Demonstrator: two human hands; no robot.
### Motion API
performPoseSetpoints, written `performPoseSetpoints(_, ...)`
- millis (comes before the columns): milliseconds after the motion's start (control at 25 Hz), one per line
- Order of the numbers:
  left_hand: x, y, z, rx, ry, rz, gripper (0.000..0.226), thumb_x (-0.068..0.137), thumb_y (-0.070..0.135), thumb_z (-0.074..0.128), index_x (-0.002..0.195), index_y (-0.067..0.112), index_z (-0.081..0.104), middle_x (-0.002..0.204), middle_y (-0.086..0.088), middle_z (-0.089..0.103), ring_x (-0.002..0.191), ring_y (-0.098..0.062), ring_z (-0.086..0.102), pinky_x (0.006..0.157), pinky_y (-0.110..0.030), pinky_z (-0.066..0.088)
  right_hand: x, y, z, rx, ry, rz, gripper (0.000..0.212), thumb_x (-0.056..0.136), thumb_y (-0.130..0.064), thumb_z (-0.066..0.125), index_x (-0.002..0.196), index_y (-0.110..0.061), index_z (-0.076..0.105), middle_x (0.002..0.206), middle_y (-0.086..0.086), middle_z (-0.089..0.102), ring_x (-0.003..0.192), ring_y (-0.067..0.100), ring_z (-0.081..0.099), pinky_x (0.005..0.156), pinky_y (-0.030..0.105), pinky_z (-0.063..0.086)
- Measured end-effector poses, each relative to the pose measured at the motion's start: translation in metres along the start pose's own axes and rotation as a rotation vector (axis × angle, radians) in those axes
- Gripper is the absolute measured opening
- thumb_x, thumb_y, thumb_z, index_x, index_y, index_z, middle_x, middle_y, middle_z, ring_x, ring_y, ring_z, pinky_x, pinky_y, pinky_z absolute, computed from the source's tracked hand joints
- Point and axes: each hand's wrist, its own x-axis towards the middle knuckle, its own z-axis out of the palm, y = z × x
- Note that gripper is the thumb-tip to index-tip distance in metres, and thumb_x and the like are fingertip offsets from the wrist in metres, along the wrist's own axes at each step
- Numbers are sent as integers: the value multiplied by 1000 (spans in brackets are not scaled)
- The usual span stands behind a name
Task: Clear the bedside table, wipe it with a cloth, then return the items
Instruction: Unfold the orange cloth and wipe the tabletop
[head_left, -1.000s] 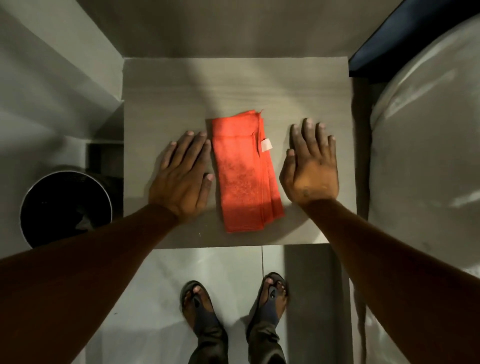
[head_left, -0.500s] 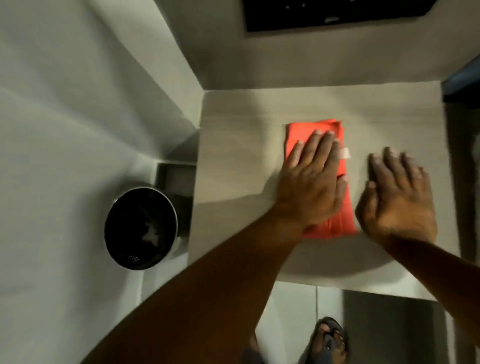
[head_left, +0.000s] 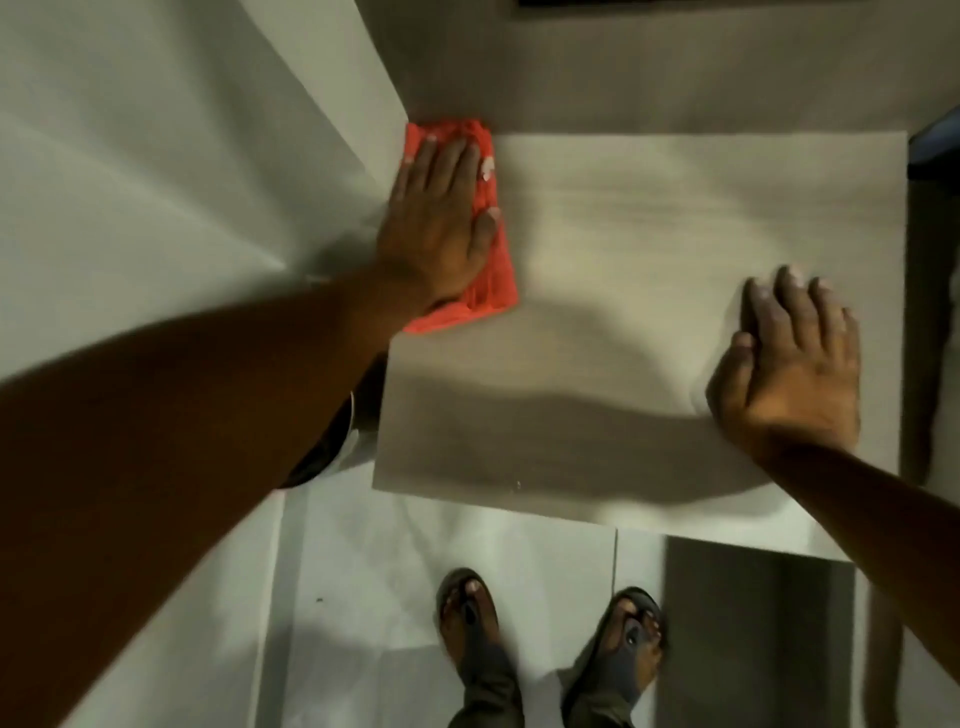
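Observation:
The bedside table (head_left: 649, 249) is a pale wood-grain square top with nothing on it but a folded red cloth (head_left: 496, 280). The cloth lies at the table's far left corner, against the wall. My left hand (head_left: 441, 228) lies flat on top of the cloth, fingers together and pointing away from me, pressing it onto the table. My right hand (head_left: 789, 364) rests flat on the bare table near the right front, fingers slightly spread, holding nothing.
White walls (head_left: 156, 182) close in on the left and behind the table. A dark round bin (head_left: 332, 441) is mostly hidden under my left forearm. A dark bed edge (head_left: 935, 145) is at the far right. My sandalled feet (head_left: 545, 634) stand on the tiled floor.
My left hand moved from beside the cloth onto it, then slid it from the table's middle to the far left corner. My right hand stayed flat on the table. The view swung left.

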Motion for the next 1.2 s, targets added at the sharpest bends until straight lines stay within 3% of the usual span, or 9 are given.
performPoseSetpoints(280, -126, -9, 14, 70, -103, 429, 71, 101, 50, 29, 158, 9, 19, 166, -18, 23, 155, -38, 11, 126, -57, 9, -2, 0, -3, 4, -23, 9, 61, 99, -36, 28, 156, -16, 30, 165, 14, 23, 154, 34, 13, 125, 50, 7)
performPoseSetpoints(440, -187, 75, 36, 107, -146, 1015, 67, 101, 47, 36, 157, 14, 24, 166, -14, 20, 155, -38, 9, 127, -52, -3, -2, 1, 1, 5, 15, -7, 59, 100, -35, 30, 155, -16, 31, 165, 15, 25, 153, 35, 17, 125, 49, 9)
performPoseSetpoints(520, -200, 77, 35, 97, -188, 1098, 67, 103, 49, 34, 159, 16, 22, 167, -11, 22, 157, -33, 8, 128, -49, 0, -2, 1, 1, 17, 14, -3, 58, 100, -34, 32, 155, -16, 32, 165, 14, 25, 153, 35, 17, 125, 49, 9)
performPoseSetpoints(600, -168, 51, 31, 77, -141, 1012, 66, 104, 53, 27, 157, 14, 25, 163, -16, 31, 153, -36, 21, 127, -53, 11, -1, 1, 0, 15, 11, 1, 58, 100, -34, 32, 155, -15, 32, 165, 14, 25, 153, 35, 16, 125, 49, 8)
performPoseSetpoints(680, -103, 10, 23, 129, -117, 697, 74, 103, 60, 20, 156, 9, 23, 161, -22, 32, 150, -41, 27, 122, -59, 22, -2, 0, -1, 7, 1, -8, 59, 99, -34, 32, 155, -15, 32, 165, 14, 25, 153, 35, 16, 125, 49, 8)
performPoseSetpoints(800, -46, -13, 10, 159, -40, 336, 78, 100, 60, 26, 158, 9, 18, 164, -23, 26, 152, -46, 22, 122, -61, 20, -2, -2, -3, 28, 1, 0, 59, 99, -34, 32, 154, -15, 34, 165, 14, 25, 153, 35, 16, 125, 49, 8)
performPoseSetpoints(1000, -178, 100, 40, -48, -121, 914, 75, 99, 58, 41, 158, 14, 27, 166, -17, 24, 156, -38, 12, 126, -56, 8, -6, -1, -4, 52, 20, 1, 60, 97, -34, 33, 154, -15, 35, 164, 15, 28, 152, 36, 19, 125, 51, 11)
performPoseSetpoints(1120, -170, 71, 36, -60, -155, 813, 81, 98, 63, 37, 159, 13, 22, 167, -15, 22, 156, -37, 10, 126, -56, 9, -4, -1, -3, 56, 28, 5, 60, 97, -35, 32, 153, -14, 34, 163, 15, 28, 152, 35, 19, 124, 52, 11)
performPoseSetpoints(1200, -119, 33, 24, 53, -180, 605, 83, 98, 67, 30, 159, 12, 19, 166, -16, 23, 155, -39, 14, 125, -56, 8, -3, 1, 0, 36, 10, -8, 60, 97, -35, 30, 154, -14, 32, 164, 15, 27, 153, 34, 17, 124, 53, 11)
